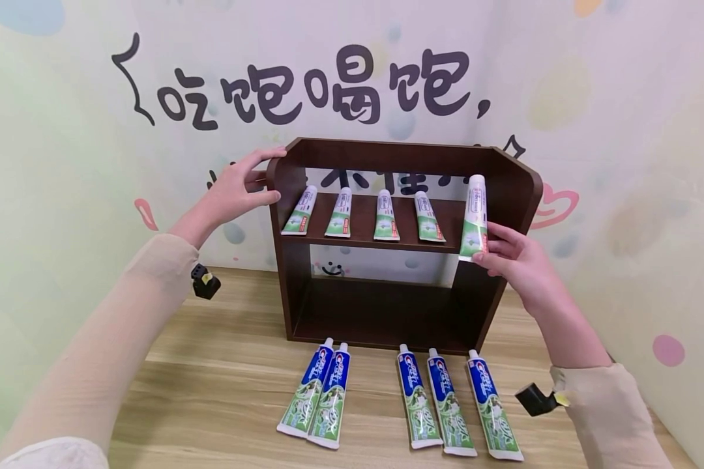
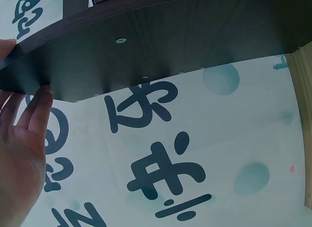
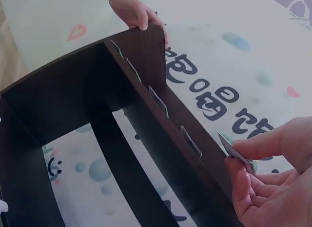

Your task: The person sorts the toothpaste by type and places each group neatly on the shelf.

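A dark brown two-level shelf (image 1: 375,150) stands on the table. My left hand (image 1: 234,189) holds its left side panel at the upper front edge, with thumb and fingers about the board; the left wrist view shows the panel (image 2: 161,46) beside this hand. My right hand (image 1: 516,260) pinches a white-and-green toothpaste tube (image 1: 474,215) near its flat bottom end. That tube is cap up at the right end of the upper board; I cannot tell whether it touches the board. Several matching tubes, including one white-and-green toothpaste tube (image 1: 386,215), lean in a row on that board.
On the wooden table (image 1: 211,378), in front of the shelf, lie several blue-and-green toothpaste tubes, two overlapping at the left (image 1: 328,397) and others at the right (image 1: 493,407). A patterned wall (image 1: 352,32) with black lettering stands behind the shelf.
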Available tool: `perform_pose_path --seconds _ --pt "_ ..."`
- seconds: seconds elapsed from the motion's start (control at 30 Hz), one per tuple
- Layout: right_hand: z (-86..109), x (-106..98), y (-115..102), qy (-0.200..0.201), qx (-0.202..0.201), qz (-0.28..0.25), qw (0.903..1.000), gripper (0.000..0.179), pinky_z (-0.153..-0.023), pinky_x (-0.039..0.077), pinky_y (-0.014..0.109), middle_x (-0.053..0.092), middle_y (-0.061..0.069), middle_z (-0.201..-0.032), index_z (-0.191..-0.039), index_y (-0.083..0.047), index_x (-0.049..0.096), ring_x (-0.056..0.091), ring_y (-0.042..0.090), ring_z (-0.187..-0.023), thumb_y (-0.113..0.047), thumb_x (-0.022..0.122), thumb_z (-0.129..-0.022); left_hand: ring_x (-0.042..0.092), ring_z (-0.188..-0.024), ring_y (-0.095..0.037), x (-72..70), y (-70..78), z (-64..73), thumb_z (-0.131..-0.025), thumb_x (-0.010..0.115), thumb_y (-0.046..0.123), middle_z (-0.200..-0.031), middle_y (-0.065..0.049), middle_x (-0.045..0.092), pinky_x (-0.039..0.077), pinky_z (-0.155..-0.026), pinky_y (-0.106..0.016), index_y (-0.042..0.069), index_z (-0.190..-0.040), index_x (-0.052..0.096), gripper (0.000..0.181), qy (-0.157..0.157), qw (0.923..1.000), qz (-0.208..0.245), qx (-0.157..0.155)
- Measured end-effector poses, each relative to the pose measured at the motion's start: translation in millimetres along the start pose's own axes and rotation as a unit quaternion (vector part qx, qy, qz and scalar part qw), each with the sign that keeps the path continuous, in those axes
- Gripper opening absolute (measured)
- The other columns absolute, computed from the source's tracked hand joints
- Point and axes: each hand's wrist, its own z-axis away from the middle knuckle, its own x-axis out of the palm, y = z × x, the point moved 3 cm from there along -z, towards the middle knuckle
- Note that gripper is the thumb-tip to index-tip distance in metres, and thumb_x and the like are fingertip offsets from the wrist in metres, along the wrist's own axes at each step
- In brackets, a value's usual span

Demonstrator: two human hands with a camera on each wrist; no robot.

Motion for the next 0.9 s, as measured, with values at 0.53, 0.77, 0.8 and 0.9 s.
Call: perform_pose_path --seconds 0.53,0.77,0.8,0.9 --pt "-0.6 -5.5 16.3 0.040 0.030 0.043 0.9979 0.067 -0.067 0.053 0.014 0.058 -0.020 -0.099 -0.155 -0.007 0.031 0.059 -0.006 -0.079 -0.025 0.060 -0.098 0.054 -0.133 -0.036 0.2 -1.0 0.4 -0.091 0.067 0.006 -0.160 0.000 0.037 0.046 -0.108 -0.048 0.021 -0.150 0.040 0.067 0.002 1.0000 -0.006 -0.001" --pt "-0.7 -6.9 18.6 0.040 0.024 0.028 0.9985 0.062 -0.064 0.052 0.014 0.058 -0.029 -0.091 -0.151 -0.002 0.036 0.057 -0.004 -0.079 -0.026 0.059 -0.099 0.054 -0.133 -0.035 0.3 -1.8 0.4 -0.091 0.067 0.008 -0.160 0.001 0.036 0.046 -0.108 -0.048 0.022 -0.150 0.040 0.067 0.000 1.0000 -0.007 -0.001" --pt "-0.7 -7.2 18.6 0.040 0.021 0.029 0.9986 0.061 -0.063 0.051 0.013 0.058 -0.030 -0.090 -0.151 -0.001 0.037 0.057 -0.004 -0.079 -0.026 0.058 -0.099 0.054 -0.133 -0.035 0.4 -2.0 0.2 -0.091 0.067 0.008 -0.160 0.002 0.036 0.046 -0.108 -0.048 0.022 -0.150 0.040 0.067 0.000 1.0000 -0.006 -0.001" --pt "-0.4 -7.8 19.0 0.042 0.012 0.035 0.9984 0.059 -0.062 0.051 0.013 0.057 -0.033 -0.088 -0.150 -0.002 0.040 0.057 -0.001 -0.080 -0.028 0.057 -0.100 0.054 -0.134 -0.035 0.5 -2.5 -0.1 -0.091 0.067 0.007 -0.160 0.002 0.036 0.046 -0.109 -0.048 0.022 -0.150 0.040 0.067 0.000 1.0000 -0.005 -0.001"
